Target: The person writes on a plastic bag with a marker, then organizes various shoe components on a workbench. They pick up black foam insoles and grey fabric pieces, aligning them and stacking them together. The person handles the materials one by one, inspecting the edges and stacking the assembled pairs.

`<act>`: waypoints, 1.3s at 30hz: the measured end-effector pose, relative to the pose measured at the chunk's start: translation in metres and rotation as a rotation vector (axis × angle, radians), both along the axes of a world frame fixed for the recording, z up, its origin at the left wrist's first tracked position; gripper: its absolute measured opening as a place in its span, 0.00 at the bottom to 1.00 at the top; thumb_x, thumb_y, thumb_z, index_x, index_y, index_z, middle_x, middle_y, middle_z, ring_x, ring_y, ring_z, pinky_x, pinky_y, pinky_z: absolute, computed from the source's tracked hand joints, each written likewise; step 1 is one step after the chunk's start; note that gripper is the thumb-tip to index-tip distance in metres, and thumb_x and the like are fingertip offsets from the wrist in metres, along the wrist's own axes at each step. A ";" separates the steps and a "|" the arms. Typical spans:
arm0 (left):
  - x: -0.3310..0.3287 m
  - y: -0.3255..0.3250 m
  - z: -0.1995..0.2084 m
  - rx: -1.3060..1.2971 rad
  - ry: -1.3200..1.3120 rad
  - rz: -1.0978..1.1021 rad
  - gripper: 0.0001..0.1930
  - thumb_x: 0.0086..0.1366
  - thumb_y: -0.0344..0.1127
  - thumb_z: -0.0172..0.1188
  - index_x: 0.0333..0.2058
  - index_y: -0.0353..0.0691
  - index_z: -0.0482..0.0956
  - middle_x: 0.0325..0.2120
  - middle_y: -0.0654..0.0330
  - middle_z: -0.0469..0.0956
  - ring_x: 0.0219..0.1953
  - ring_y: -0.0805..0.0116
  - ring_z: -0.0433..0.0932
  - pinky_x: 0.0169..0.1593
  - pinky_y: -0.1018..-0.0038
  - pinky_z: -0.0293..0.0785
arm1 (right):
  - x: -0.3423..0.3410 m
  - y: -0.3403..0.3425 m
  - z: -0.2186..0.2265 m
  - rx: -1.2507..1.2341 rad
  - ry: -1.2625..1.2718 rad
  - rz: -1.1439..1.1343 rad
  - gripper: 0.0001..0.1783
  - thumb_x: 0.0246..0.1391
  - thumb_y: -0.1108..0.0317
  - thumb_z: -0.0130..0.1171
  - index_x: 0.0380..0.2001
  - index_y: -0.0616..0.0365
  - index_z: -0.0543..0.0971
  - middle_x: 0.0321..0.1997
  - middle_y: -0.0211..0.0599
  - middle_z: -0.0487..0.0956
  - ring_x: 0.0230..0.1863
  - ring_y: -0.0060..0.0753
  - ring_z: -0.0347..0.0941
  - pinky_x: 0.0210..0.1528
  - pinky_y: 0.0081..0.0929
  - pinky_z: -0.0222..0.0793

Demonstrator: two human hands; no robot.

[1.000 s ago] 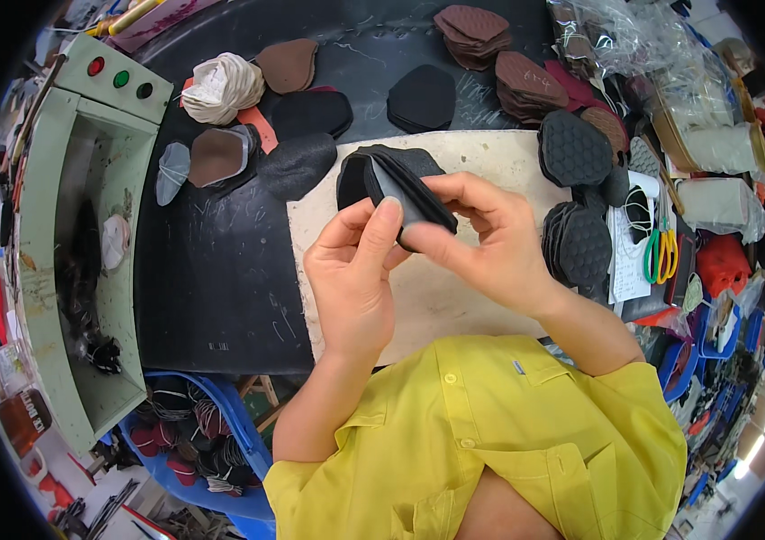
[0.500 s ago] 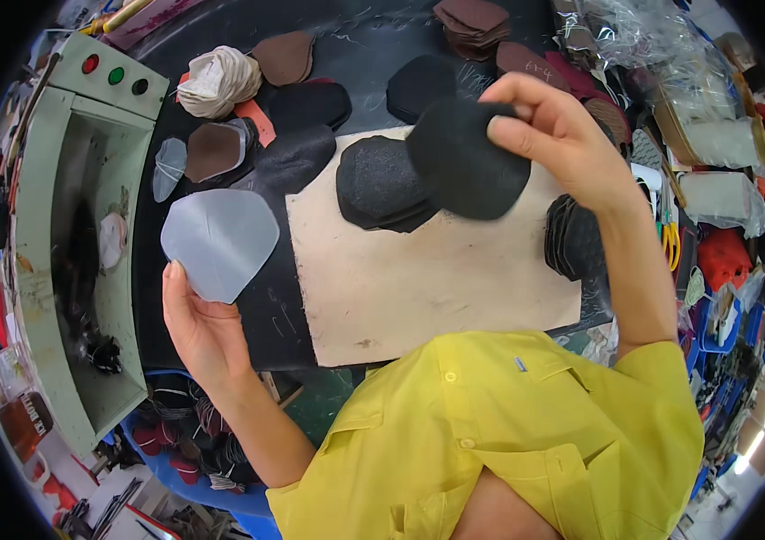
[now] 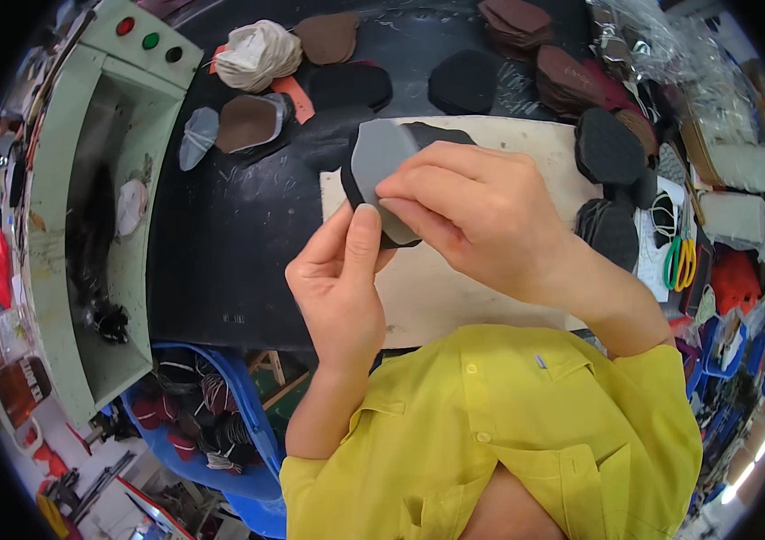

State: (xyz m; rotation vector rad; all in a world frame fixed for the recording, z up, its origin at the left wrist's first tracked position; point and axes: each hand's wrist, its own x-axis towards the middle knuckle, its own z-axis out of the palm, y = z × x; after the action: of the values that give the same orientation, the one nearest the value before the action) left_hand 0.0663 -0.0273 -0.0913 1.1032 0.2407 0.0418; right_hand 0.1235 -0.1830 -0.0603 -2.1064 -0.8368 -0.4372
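Note:
Over the pale board, my left hand (image 3: 337,279) grips a black shaped piece (image 3: 352,184) together with a smooth grey template (image 3: 379,157) laid on top of it. The thumb presses on the template's lower end and the fingers are beneath. My right hand (image 3: 481,211) is closed in a pinch, its fingertips at the template's right side. Whatever is between those fingertips is hidden, and a blurred light streak shows just above them. Behind the hands, a black pile (image 3: 443,134) is partly visible on the board (image 3: 526,133).
Black stacks (image 3: 610,146) stand at the board's right side, near green-and-yellow scissors (image 3: 679,261). Brown piles (image 3: 571,79), a black stack (image 3: 463,81) and a white cloth bundle (image 3: 259,56) lie farther back. At left are a green metal box (image 3: 58,225) with buttons and a blue bin (image 3: 261,432).
My hands have come together over the board. The grey template, held apart at the left before, now lies on the black piece. My right hand has gone from holding that piece to pinching above it.

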 end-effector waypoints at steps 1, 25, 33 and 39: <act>-0.001 -0.007 0.005 0.067 -0.012 -0.006 0.11 0.70 0.28 0.54 0.45 0.26 0.78 0.38 0.55 0.81 0.38 0.71 0.81 0.44 0.71 0.82 | -0.002 -0.002 0.000 -0.030 -0.033 -0.021 0.09 0.44 0.76 0.68 0.31 0.60 0.80 0.29 0.36 0.80 0.26 0.36 0.77 0.26 0.26 0.73; 0.047 0.057 0.035 0.082 -0.160 0.166 0.04 0.64 0.24 0.59 0.37 0.33 0.80 0.32 0.58 0.82 0.31 0.74 0.82 0.35 0.78 0.81 | -0.091 -0.206 0.022 0.675 0.758 -0.417 0.17 0.57 0.60 0.57 0.45 0.59 0.74 0.41 0.33 0.79 0.42 0.34 0.78 0.47 0.30 0.73; 0.058 -0.018 0.005 0.114 -0.020 -0.345 0.08 0.64 0.27 0.63 0.41 0.30 0.80 0.28 0.66 0.80 0.25 0.84 0.73 0.32 0.85 0.69 | -0.152 -0.220 0.072 -0.528 0.647 -0.425 0.13 0.45 0.71 0.67 0.32 0.64 0.75 0.28 0.41 0.78 0.30 0.39 0.77 0.34 0.30 0.71; 0.072 -0.026 -0.063 1.137 -0.384 -0.006 0.12 0.55 0.28 0.68 0.39 0.33 0.81 0.33 0.55 0.80 0.37 0.59 0.78 0.43 0.68 0.74 | 0.033 -0.156 -0.012 -0.479 0.271 -0.119 0.11 0.52 0.66 0.61 0.36 0.60 0.76 0.31 0.43 0.79 0.36 0.49 0.76 0.38 0.39 0.70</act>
State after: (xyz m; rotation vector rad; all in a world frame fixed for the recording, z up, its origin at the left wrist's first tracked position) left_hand 0.1380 -0.0535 -0.1539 2.1876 -0.1751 0.4209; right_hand 0.1565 -0.3388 -0.0726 -2.5914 -0.7061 -0.0009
